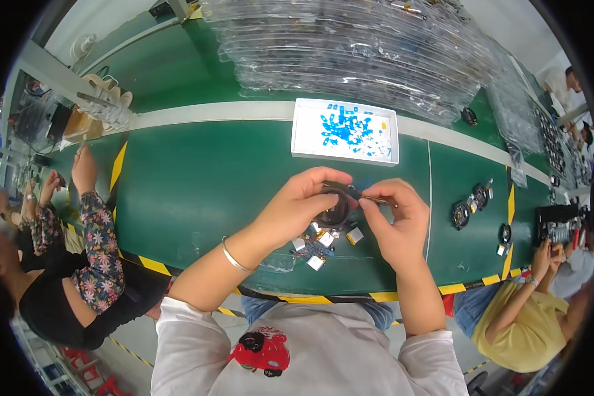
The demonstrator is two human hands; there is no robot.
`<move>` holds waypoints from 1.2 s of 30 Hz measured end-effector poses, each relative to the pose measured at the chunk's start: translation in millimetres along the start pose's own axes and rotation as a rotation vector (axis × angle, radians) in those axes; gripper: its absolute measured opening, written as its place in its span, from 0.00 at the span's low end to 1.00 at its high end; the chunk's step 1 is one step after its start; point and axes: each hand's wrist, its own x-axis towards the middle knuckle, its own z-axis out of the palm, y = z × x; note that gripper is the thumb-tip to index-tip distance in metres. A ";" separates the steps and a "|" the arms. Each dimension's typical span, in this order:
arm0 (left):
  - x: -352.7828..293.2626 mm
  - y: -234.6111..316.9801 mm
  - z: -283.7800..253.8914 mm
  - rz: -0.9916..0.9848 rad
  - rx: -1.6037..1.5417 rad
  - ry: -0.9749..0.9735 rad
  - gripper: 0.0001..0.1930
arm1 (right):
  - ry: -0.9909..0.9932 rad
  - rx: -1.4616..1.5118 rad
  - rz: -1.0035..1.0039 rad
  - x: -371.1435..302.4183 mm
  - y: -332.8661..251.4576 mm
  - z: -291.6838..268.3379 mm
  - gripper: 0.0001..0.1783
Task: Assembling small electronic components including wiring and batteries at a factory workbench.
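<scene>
My left hand (298, 206) grips a round black plastic housing (334, 212) by its side, thumb and fingers closed around it. A small dark strip-like piece (354, 192) sits at the housing's upper right edge, between my two hands. My right hand (400, 221) pinches a thin, narrow item at that same edge; its kind is too small to make out. Just below the housing, on the green tabletop (198, 178), lies a loose cluster of silver pouch batteries (316, 263) and small circuit boards (321, 249).
Beyond my hands stands a shallow white box (299, 142) with many small blue pieces. Stacked see-through plastic trays (356, 53) fill the back. More black round housings (461, 214) with batteries lie at right. Co-workers sit on both sides, one in a flowered sleeve (99, 244), another in yellow (525, 330).
</scene>
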 end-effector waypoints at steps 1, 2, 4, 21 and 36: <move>0.0 -1.9 1.8 0.019 -0.023 -0.003 0.17 | 0.001 -0.006 0.006 -0.2 0.1 0.0 0.07; -1.3 0.2 0.4 -0.017 -0.025 -0.019 0.19 | -0.014 -0.032 0.006 -0.7 0.2 -0.1 0.08; -0.1 -7.1 -1.3 0.043 -0.006 -0.006 0.19 | -0.032 -0.057 0.004 -1.6 -1.3 3.3 0.08; -6.5 -7.7 7.8 0.152 0.051 0.072 0.16 | 0.091 -0.316 -0.245 -0.8 -1.4 17.8 0.09; -7.9 -7.6 7.9 0.131 0.060 0.064 0.16 | 0.059 -0.284 -0.199 -1.2 -3.7 18.1 0.08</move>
